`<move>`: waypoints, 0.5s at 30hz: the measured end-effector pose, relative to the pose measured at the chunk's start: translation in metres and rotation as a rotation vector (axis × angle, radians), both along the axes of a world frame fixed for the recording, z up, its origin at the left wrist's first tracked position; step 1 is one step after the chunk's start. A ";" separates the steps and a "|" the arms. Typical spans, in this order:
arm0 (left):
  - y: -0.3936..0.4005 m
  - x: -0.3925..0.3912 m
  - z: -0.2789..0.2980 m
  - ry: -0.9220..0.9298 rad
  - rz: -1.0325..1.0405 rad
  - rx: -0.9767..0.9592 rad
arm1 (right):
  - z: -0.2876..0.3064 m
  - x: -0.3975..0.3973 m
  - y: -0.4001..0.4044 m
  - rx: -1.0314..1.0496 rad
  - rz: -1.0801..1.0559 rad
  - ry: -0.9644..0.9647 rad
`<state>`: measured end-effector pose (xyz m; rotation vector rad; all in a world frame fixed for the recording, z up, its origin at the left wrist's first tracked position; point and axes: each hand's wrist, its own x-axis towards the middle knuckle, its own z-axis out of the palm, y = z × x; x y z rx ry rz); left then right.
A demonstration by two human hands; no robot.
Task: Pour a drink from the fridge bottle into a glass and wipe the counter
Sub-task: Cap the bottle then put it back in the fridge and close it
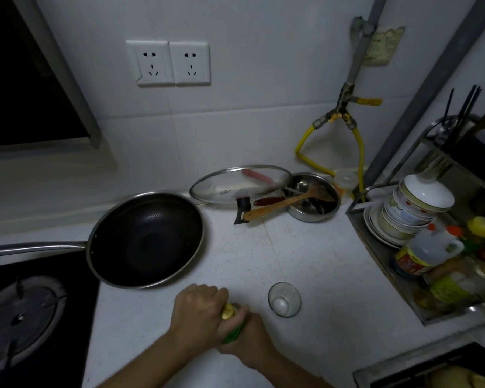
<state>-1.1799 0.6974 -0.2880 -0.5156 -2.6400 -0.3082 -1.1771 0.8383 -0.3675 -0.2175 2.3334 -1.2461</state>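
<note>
White speckled surface [305,256] runs from the stove on the left edge to a dish rack on the right edge, tiled wall at the back.

Gas stove [25,312]: black top, one burner visible, at the near-left corner of the surface.

Wok [147,239]: dark inside, steel rim, sits at the left side of the surface with part of it over the stove edge; long steel handle points left.

Dish rack [375,247] at the right edge: stacked bowls and plates inside, oil and sauce bottles crowded at its near end.

Glass lid [240,184] leans at the back edge against the wall, just beside a steel bowl [314,197] to its right. A wooden spatula [286,204] lies with its blade in the bowl, handle out over the surface.

Hands: together, near the front edge, centre. Right hand [249,337] is wrapped round the green bottle [231,333], which is mostly hidden; only a green strip of the body shows. Left hand [198,312] is curled over the top, fingers on the yellow cap [228,311]. Can't tell if the cap is loose or tight.

Glass [284,299]: clear, upright, stands on the surface just right of the hands, not touching them. Looks empty.
</note>
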 end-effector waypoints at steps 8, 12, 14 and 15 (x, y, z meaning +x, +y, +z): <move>0.004 0.015 -0.013 -0.019 0.100 0.072 | -0.006 -0.001 0.002 -0.045 -0.014 -0.073; -0.009 -0.002 -0.017 0.041 -0.120 -0.023 | -0.002 -0.006 0.007 -0.063 0.045 -0.115; -0.015 -0.012 -0.016 0.043 -0.264 -0.091 | -0.003 -0.007 0.008 -0.095 0.033 -0.125; -0.018 -0.017 -0.015 0.042 -0.342 -0.126 | -0.003 -0.007 0.009 -0.105 0.031 -0.119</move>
